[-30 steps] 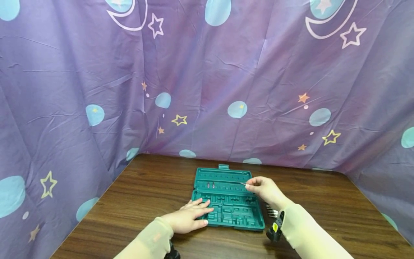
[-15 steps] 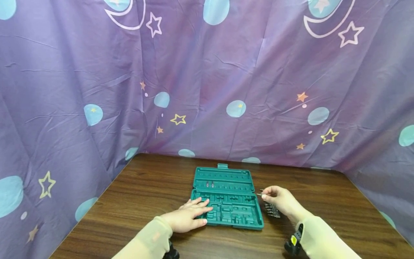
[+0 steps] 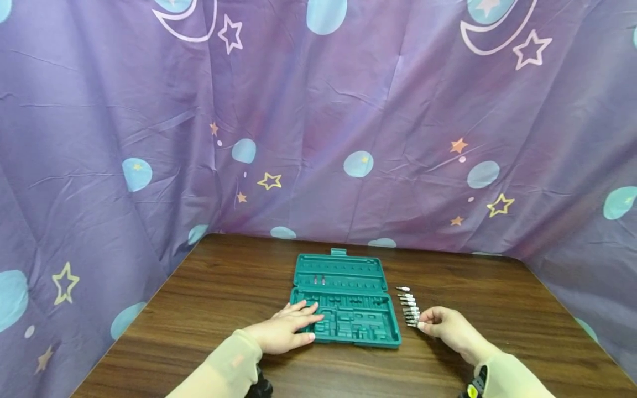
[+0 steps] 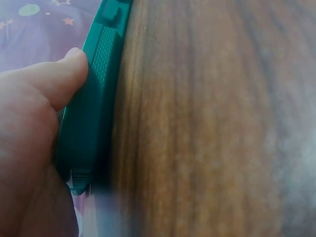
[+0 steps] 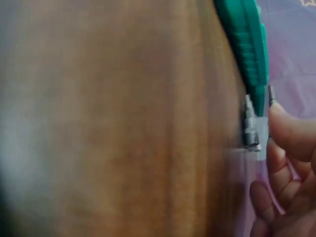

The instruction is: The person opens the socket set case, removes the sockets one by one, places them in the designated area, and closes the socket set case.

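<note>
Pinching a small metal bit (image 5: pixel 270 98) between thumb and curled fingers, the right hand (image 3: pixel 446 326) sits at the near end of the row of bits (image 3: pixel 409 307), beside the green case (image 3: pixel 345 315), which the flat left hand (image 3: pixel 285 331) should press firmly.

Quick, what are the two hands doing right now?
Left hand: open, fingers flat on the green tool case.
Right hand: fingers curled, pinching a small metal bit at the near end of the row of bits.
</note>
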{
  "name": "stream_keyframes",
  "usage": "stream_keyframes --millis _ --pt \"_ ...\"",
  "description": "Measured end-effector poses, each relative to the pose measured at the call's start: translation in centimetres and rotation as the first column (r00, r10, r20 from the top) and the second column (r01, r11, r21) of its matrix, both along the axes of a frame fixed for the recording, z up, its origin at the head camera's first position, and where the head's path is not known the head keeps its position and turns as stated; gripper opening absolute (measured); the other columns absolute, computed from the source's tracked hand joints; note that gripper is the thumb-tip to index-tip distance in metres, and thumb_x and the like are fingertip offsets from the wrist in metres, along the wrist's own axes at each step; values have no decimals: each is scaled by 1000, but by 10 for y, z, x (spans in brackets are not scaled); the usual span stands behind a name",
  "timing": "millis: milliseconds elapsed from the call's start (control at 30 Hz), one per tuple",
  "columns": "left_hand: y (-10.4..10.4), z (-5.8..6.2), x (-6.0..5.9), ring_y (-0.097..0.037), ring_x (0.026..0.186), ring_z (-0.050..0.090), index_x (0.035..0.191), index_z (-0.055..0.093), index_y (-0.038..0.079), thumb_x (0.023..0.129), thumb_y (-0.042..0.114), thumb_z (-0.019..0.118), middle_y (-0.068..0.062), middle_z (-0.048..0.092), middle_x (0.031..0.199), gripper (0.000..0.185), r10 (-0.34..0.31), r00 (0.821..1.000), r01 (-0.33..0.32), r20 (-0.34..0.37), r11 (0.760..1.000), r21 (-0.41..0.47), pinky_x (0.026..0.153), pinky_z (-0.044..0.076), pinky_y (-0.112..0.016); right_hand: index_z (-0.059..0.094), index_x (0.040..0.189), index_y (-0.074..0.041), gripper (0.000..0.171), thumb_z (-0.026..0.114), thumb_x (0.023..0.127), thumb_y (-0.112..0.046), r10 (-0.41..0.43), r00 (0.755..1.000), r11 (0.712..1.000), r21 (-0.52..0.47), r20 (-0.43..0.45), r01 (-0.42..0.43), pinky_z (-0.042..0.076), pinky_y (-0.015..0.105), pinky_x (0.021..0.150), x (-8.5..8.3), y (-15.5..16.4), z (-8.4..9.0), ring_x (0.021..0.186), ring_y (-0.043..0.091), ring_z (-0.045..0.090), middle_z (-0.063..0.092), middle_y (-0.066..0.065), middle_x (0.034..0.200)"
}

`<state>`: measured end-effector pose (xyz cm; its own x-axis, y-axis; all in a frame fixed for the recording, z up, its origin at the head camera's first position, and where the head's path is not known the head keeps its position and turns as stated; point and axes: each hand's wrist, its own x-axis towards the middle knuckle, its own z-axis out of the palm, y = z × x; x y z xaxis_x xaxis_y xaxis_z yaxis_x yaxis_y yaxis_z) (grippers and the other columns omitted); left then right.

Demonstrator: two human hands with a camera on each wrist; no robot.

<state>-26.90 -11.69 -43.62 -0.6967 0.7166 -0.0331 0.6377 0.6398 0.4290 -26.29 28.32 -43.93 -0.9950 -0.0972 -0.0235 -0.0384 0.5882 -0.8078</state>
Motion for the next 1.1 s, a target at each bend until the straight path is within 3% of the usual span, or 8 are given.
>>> stream_keyframes --millis 433,633,1100 --pt "0 -1 0 -27 146 14 149 39 21 102 42 44 -3 25 158 51 3 1000 -3 -17 1000 -4 117 12 -50 64 85 0 14 75 79 -6 -43 997 998 50 -59 46 42 25 62 5 0 -13 72 13 52 59 1 76" --pt "0 0 1 -27 146 14 149 38 21 102 43 44 -3 24 158 52 3 1000 -3 -4 1000 -6 117 11 -50 60 82 -5 19 78 76 -8 -82 994 992 88 -76 89 38 26 62 6 -3 -12 69 13 50 57 1 74" --pt "0 -1 -1 -27 146 13 149 38 21 102 44 42 -2 23 158 53 -3 1000 3 -1 1000 -6 117 11 -51 57 82 -3 28 82 71 -6 -86 992 992 85 -96 94 37 26 61 3 -4 -13 71 14 47 53 2 75"
